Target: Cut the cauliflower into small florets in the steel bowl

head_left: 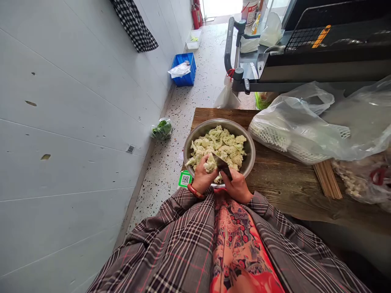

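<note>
My left hand [204,176], with a reddish bangle at the wrist, is closed around a piece of cauliflower [209,165]. In my right hand [238,185] is a knife with a broad dark blade [222,166], its edge side against or very near the cauliflower piece; exact contact cannot be made out. Both hands are over the near rim of a round metal bowl [251,156]. Cut cauliflower florets [226,142] fill much of the bowl, which stands on a wooden table [275,185].
Right of the bowl lie a clear plastic bag [299,126] with white foam netting and a bundle of wooden sticks [327,179]. A green QR card [185,179] sits by the bowl's left. Bagged greens [161,129] and a blue crate [192,77] rest on the floor along the wall.
</note>
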`<state>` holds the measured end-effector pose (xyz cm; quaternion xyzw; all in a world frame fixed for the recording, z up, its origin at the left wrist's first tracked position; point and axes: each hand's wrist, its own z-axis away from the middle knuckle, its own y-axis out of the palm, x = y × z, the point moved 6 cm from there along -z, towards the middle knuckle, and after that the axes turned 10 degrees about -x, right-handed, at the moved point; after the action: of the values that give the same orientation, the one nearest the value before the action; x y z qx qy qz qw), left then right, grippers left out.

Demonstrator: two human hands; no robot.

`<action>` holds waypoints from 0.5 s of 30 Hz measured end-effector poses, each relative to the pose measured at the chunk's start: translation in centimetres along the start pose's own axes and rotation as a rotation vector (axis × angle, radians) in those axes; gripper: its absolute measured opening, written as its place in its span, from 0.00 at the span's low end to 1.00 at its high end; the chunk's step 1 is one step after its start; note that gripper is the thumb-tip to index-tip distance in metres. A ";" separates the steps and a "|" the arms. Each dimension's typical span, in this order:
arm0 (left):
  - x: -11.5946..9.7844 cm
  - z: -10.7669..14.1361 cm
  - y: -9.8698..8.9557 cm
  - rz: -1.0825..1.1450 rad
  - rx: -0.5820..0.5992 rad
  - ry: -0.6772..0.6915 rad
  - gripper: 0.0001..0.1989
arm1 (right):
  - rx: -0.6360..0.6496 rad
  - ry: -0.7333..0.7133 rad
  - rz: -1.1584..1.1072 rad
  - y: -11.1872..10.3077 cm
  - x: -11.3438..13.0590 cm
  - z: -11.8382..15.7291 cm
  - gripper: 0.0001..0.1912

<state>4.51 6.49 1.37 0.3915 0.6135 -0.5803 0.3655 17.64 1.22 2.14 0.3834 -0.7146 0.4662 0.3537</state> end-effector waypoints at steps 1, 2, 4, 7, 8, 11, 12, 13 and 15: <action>0.1 0.0 0.0 0.008 0.002 -0.024 0.23 | -0.027 0.068 -0.024 -0.1 -0.6 0.0 0.15; 0.3 0.0 0.0 0.016 0.003 -0.048 0.23 | -0.047 0.138 -0.049 -0.1 -1.2 0.1 0.17; 0.7 0.0 0.1 0.022 -0.001 -0.091 0.23 | -0.065 0.267 -0.112 -0.1 -2.5 0.3 0.21; 1.4 0.0 0.4 0.048 0.015 -0.149 0.22 | -0.050 0.373 -0.198 0.1 -3.7 0.5 0.22; 1.6 0.1 0.6 0.070 0.032 -0.167 0.22 | -0.044 0.360 -0.190 0.1 -3.7 0.5 0.22; 2.4 0.3 1.1 0.229 0.119 -0.243 0.27 | -0.022 0.186 -0.087 -0.2 -2.3 0.1 0.19; 2.6 0.4 1.2 0.306 0.156 -0.272 0.28 | -0.006 0.110 -0.060 -0.3 -1.6 0.0 0.17; 2.7 0.5 1.3 0.378 0.192 -0.294 0.30 | 0.018 0.041 -0.046 -0.3 -0.9 0.0 0.15; 2.6 0.6 1.2 0.472 0.250 -0.300 0.29 | 0.070 -0.052 -0.040 -0.1 0.2 0.1 0.14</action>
<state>4.49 6.11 -1.56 0.4751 0.3685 -0.6019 0.5256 17.68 1.06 2.31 0.4217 -0.6991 0.4735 0.3305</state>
